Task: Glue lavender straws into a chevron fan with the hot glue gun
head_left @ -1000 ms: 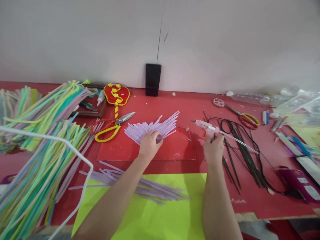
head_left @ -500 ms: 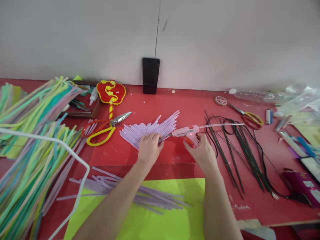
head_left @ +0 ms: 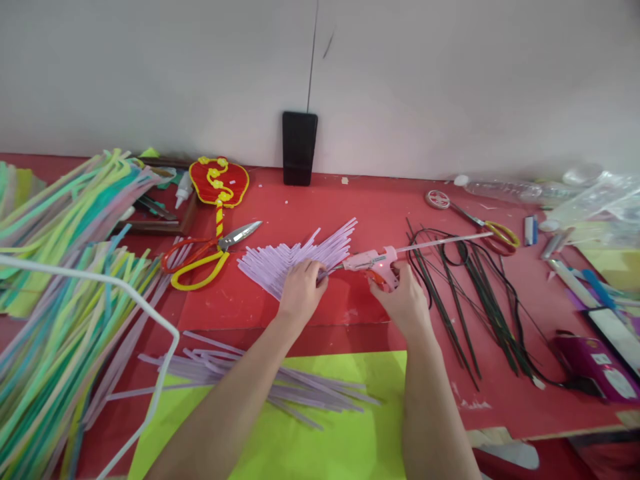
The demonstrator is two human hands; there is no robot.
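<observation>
My left hand [head_left: 300, 292] presses down on a fan of pale purple strips [head_left: 280, 261] lying on a red mat [head_left: 235, 307]; its fingers are curled over the strips' lower ends. My right hand [head_left: 403, 301] grips a pink glue gun [head_left: 373, 261] by the handle. The gun's nozzle points left and touches the fan close to my left fingers. A long clear glue stick [head_left: 445, 243] juts out of the gun's back to the right.
Red and yellow scissors [head_left: 200, 257] lie left of the fan, a red ornament [head_left: 220, 181] behind them. Loose purple strips [head_left: 240, 370] rest on yellow-green paper [head_left: 320, 440]. Coloured strips [head_left: 60, 280] pile at the left, dark wires [head_left: 475, 293] at the right, a black phone [head_left: 299, 148] against the wall.
My right hand picked up the glue gun from the right and carried it left, turning its nozzle onto the purple fan. My left hand stayed on the fan.
</observation>
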